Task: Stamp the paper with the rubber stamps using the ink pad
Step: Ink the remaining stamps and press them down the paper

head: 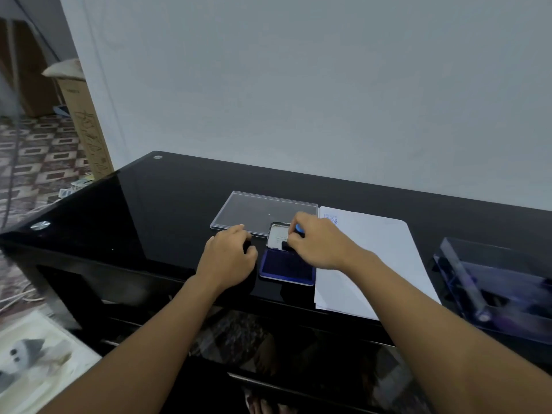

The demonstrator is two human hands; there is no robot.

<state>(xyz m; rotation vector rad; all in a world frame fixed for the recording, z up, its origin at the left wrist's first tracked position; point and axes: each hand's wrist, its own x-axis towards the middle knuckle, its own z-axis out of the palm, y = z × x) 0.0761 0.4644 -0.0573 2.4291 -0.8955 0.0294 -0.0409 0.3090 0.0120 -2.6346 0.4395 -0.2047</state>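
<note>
Reads to me as a room in a home, not a proper office. Evidence: black glass desk (167, 204) w/ round metal fittings (40, 225), set vs. a plain pale wall (298, 85). Patterned floor (38, 150) on the left w/ cardboard boxes (86, 127) stood by the wall corner & loose white cables (18, 297) lying on it. Printed mat (35, 354) w/ a house pic near the desk's front-left corner. Desk carries small stationery only: paper (373, 249), ink pad (286, 268), clear plastic lid (254, 210), clear acrylic box (493, 282) at the right end.
</note>
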